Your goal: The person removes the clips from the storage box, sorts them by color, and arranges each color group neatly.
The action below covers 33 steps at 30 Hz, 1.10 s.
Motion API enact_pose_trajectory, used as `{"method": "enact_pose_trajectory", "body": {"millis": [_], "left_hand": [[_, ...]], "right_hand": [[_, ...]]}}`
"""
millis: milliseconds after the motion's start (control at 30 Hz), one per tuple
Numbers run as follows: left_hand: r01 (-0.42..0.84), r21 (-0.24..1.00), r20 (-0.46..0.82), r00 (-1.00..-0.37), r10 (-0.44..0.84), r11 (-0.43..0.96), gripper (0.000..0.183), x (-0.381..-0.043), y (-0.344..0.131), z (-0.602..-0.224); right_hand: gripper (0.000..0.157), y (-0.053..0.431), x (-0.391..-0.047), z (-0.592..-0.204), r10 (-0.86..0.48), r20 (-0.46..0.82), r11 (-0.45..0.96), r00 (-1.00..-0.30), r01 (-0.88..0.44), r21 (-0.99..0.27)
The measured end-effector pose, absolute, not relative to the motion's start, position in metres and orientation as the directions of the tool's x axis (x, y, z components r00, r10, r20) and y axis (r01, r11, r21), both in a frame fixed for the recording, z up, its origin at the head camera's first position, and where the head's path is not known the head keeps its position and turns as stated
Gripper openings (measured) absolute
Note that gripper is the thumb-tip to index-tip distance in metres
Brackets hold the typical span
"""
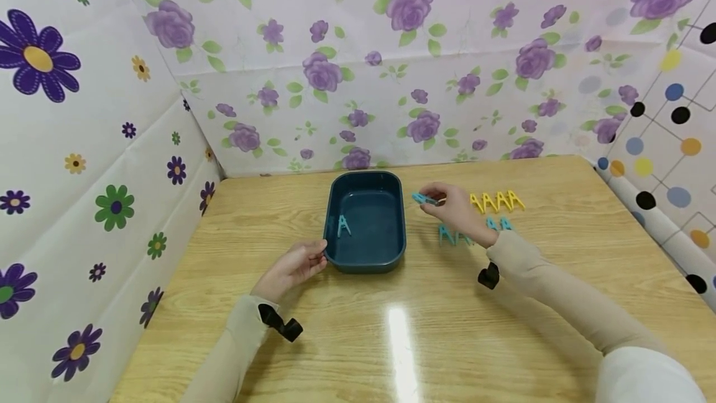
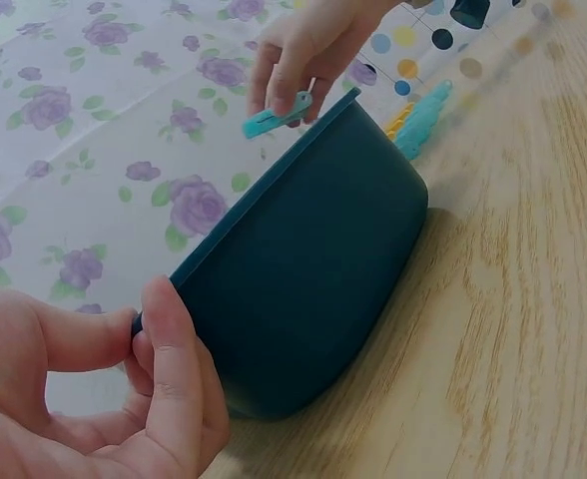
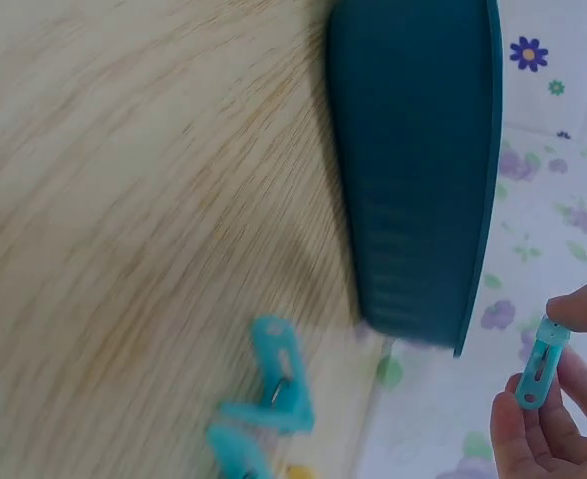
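Observation:
A dark teal plastic basin [image 1: 366, 266] stands on the table, with one light blue clothespin [image 1: 343, 225] lying inside near its left wall. My left hand [image 1: 293, 269] pinches the basin's rim at the near left corner, thumb and fingers on either side of it in the left wrist view. To the right of the basin, my right hand [image 1: 455, 209] is raised and pinches another blue clothespin [image 3: 541, 371] between thumb and fingers. In the left wrist view this clothespin shows just above the far rim. Blue clothespins [image 1: 445, 234] stand on the table below the right hand, partly hidden by it.
Several yellow clothespins [image 1: 496, 201] stand in a row right of the right hand, with more blue clothespins [image 1: 499, 223] in front of them. The wooden table [image 1: 335, 341] ends at flower-patterned cloth [image 1: 335, 111] behind, with patterned cloth on both sides too.

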<state>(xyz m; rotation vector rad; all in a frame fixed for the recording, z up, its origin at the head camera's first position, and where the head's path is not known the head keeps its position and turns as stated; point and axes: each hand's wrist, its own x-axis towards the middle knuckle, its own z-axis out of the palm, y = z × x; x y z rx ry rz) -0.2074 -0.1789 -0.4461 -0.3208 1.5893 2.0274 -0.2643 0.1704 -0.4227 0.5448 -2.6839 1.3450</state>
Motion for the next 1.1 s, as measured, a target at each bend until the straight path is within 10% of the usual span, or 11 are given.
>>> {"method": "enact_pose_trajectory", "body": {"millis": [1100], "left_hand": [[-0.537, 0.83, -0.469, -0.819, 0.332, -0.15, 0.018, -0.206, -0.185, -0.45]], "right_hand": [[0.026, 0.299, -0.264, -0.44, -0.033, -0.038, 0.782, -0.999, -0.002, -0.623]]}}
